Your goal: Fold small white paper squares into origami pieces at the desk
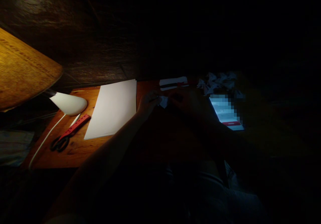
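Note:
The scene is very dark, lit only by a lamp at the left. My left hand [147, 104] is closed around a small piece of white paper [163, 101] over the wooden table [75, 150]. My right hand [187, 103] sits in deep shadow just right of the paper, and its fingers reach toward it. I cannot see how the right fingers are set. A stack of white paper sheets [112, 108] lies left of my left hand.
A lamp with a woven shade [22, 70] and white base [69, 103] stands at the left, its white cord [43, 140] trailing forward. Red-handled scissors [69, 132] lie beside it. A lit phone [227, 112], crumpled paper [218, 82] and a white and red box [173, 82] lie further back.

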Demonstrator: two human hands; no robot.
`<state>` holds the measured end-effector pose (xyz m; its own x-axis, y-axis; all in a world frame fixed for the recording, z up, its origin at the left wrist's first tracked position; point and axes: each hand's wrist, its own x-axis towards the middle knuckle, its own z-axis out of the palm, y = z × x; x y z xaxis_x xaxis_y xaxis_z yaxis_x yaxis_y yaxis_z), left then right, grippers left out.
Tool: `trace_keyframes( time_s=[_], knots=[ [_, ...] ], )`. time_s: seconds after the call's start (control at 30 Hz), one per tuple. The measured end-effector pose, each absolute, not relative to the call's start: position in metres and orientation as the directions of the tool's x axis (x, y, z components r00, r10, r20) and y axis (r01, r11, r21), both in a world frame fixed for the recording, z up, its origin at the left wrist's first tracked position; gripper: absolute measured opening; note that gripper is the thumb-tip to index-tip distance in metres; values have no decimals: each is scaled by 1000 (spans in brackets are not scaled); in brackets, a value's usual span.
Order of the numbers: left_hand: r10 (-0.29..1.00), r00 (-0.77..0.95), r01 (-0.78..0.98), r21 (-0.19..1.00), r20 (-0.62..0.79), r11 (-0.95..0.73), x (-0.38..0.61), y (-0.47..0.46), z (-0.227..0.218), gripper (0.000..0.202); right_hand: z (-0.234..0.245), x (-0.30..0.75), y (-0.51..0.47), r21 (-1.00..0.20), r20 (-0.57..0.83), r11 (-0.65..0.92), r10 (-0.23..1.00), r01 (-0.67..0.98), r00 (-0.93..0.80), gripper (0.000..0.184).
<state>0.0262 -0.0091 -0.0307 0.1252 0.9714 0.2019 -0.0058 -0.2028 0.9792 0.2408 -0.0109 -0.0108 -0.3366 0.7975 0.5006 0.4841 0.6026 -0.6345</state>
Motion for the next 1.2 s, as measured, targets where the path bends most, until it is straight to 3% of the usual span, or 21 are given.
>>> trace_keyframes(
  time_s=[0.13,0.37,0.7,1.2],
  knots=[
    [969,143,18,979,200,-204,27,-11,-29,12,-13,240,-9,-662,482,580,814,474,-324,12],
    [956,197,90,967,217,-238,26,-12,-27,26,-6,240,-13,-602,486,576,814,553,-320,14],
    [963,165,82,970,211,-227,29,-10,-32,19,2,242,-17,-613,450,598,801,516,-395,15],
    [966,162,31,977,204,-212,29,-12,-31,13,20,249,-18,-417,378,658,753,627,-538,26]
  ],
)
